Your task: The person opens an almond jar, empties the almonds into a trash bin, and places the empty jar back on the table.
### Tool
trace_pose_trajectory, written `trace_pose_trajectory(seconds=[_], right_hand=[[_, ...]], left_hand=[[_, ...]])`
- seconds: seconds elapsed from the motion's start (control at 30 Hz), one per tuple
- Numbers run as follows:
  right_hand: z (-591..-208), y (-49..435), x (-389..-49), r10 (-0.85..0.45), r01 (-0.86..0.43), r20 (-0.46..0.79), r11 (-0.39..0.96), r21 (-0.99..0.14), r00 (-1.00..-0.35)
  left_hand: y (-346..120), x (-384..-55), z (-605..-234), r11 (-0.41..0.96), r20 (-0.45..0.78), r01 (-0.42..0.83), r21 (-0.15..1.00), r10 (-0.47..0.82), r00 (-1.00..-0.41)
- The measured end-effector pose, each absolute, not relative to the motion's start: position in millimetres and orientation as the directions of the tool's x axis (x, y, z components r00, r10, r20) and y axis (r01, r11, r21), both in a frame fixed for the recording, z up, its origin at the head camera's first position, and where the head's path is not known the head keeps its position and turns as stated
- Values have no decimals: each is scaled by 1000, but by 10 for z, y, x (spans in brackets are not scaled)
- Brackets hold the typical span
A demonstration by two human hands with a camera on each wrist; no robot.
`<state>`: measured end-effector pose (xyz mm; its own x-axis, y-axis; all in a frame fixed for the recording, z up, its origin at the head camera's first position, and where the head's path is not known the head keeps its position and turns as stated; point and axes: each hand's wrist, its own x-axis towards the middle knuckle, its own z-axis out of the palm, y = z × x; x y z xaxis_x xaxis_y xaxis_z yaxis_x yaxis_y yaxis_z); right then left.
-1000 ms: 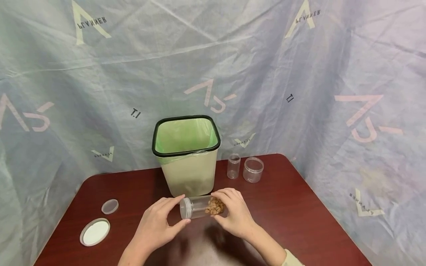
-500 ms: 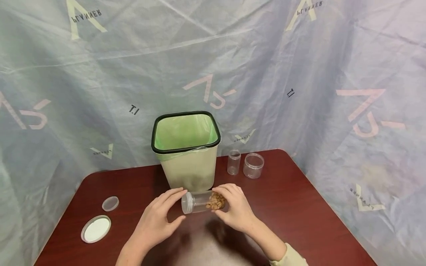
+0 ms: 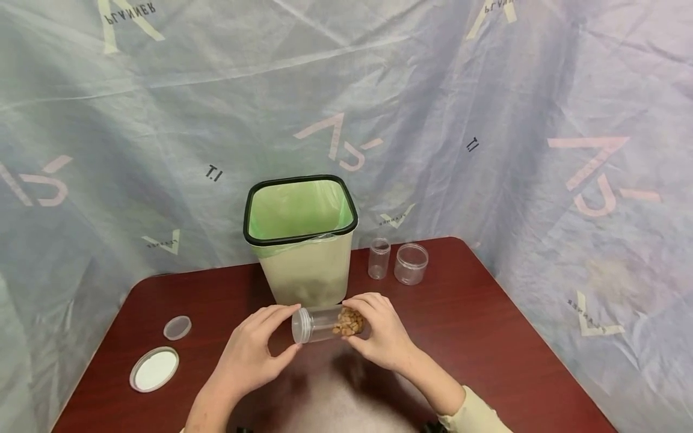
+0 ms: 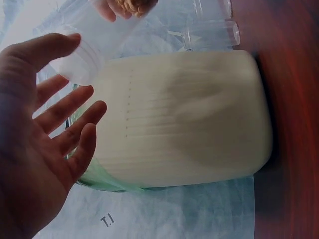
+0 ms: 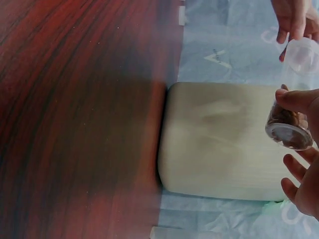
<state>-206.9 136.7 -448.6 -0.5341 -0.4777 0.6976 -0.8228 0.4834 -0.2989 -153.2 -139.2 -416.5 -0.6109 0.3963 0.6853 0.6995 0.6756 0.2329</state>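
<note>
A clear plastic jar (image 3: 323, 323) lies on its side in the air in front of the bin, with small brown pieces (image 3: 349, 322) gathered at its right end. My right hand (image 3: 379, 332) grips that end, thumb below and fingers above. At the left end is a translucent screw lid (image 3: 301, 325). My left hand (image 3: 253, 349) pinches the lid's rim between thumb and forefinger; in the left wrist view its other fingers (image 4: 75, 107) are spread loosely. The right wrist view shows the jar's base (image 5: 289, 135) and brown pieces beside my right thumb.
A cream trash bin (image 3: 311, 273) with a black rim and green liner stands just behind the jar. Right of it are a narrow clear jar (image 3: 378, 260) and a wide one (image 3: 410, 265). A small lid (image 3: 177, 328) and a larger white-centred lid (image 3: 154, 370) lie at left.
My left thumb came away from the lid half a second ago and is back against it now. My right hand keeps its grip on the jar. The head view has tilted slightly.
</note>
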Motion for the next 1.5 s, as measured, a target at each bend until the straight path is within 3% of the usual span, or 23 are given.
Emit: trace_pose_trajectory(seconds=[0.2, 0.5, 0.67, 0.77, 0.97, 1.07, 1.23, 1.5], right_hand=[[-4519, 1337, -2053, -465, -833, 722, 474, -286, -513], [-4536, 1294, -2059, -430, -831, 753, 484, -273, -498], [-4584, 1290, -2035, -428, -830, 751, 482, -282, -503], [-4596, 1299, -2038, -421, -825, 751, 487, -287, -509], [-4561, 1322, -2094, -422, -826, 751, 485, -286, -508], [-4550, 1330, -2105, -424, -827, 750, 485, -286, -508], [-4554, 1333, -2099, -420, -826, 752, 484, -288, -508], [-4549, 1324, -2085, -419, -835, 761, 471, -284, -495]], left_hand=[[-1402, -1477, -4188, 732, 652, 627, 265, 343, -676], [-1394, -1456, -4223, 823, 664, 519, 232, 256, -703], [-1450, -1385, -4231, 800, 613, 513, 312, 242, -752], [-1466, -1410, -4199, 746, 612, 577, 333, 295, -734], [-1446, -1533, -4126, 673, 679, 700, 240, 399, -616], [-1434, -1557, -4101, 658, 695, 720, 220, 413, -589], [-1428, -1570, -4083, 649, 689, 731, 212, 431, -583], [-1441, -1577, -4077, 698, 674, 684, 211, 403, -620]])
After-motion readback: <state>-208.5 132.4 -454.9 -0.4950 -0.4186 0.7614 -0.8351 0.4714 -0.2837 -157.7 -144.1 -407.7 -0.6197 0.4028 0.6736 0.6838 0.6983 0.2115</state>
